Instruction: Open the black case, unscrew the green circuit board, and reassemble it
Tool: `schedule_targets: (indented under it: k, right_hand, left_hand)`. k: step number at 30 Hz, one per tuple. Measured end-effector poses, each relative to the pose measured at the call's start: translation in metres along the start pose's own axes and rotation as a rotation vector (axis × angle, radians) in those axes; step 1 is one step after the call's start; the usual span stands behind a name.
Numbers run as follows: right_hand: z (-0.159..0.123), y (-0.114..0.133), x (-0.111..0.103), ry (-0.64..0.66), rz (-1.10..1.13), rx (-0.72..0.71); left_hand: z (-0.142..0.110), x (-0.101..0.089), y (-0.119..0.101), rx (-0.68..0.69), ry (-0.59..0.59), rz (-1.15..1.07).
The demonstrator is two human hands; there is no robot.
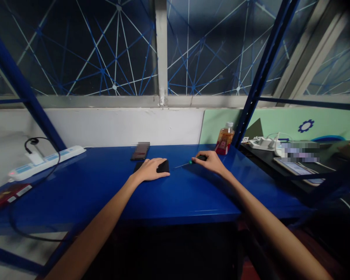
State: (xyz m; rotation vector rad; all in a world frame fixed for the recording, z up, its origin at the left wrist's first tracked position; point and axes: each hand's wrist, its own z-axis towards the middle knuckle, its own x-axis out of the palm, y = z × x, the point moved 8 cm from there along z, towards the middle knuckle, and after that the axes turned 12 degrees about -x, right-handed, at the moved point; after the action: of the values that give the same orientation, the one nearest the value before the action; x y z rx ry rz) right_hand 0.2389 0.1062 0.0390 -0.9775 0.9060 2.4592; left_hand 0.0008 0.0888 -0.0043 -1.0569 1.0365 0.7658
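My left hand [149, 170] lies over a flat black object [163, 166] on the blue tabletop, its fingers along the far side and its thumb at the near side. What kind of object it is, I cannot tell, as the hand covers much of it. In my right hand [210, 160] a screwdriver [190, 162] with a dark and green handle is gripped. Its thin metal shaft points left, and the tip is a short gap away from the black object. Just behind my left hand, a dark phone [140, 151] rests on the table.
On the blue table [175, 198], a drink bottle [225, 139] stands at the back right. A white power strip [49, 162] with a black cable and a red box [10, 196] lie left. Blue frame posts [255, 85] rise at both sides. Right, a dark desk holds a tablet [299, 170].
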Motion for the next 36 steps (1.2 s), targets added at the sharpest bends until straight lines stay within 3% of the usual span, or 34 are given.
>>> schedule_targets:
  k: [6, 16, 26, 36]
  right_hand:
    - [0.000, 0.001, 0.006, 0.038, -0.026, 0.006]
    - [0.001, -0.005, 0.002, -0.030, 0.114, 0.027]
    - [0.001, -0.005, 0.005, -0.024, 0.169, 0.025]
    - [0.002, -0.003, 0.003, -0.041, 0.181, 0.020]
  left_hand:
    - [-0.003, -0.008, -0.011, 0.029, -0.027, -0.014]
    - [-0.004, -0.015, -0.035, 0.136, -0.221, -0.178]
    - [-0.007, -0.019, -0.044, 0.137, -0.211, -0.256]
    - [-0.010, -0.021, -0.045, 0.170, -0.291, -0.273]
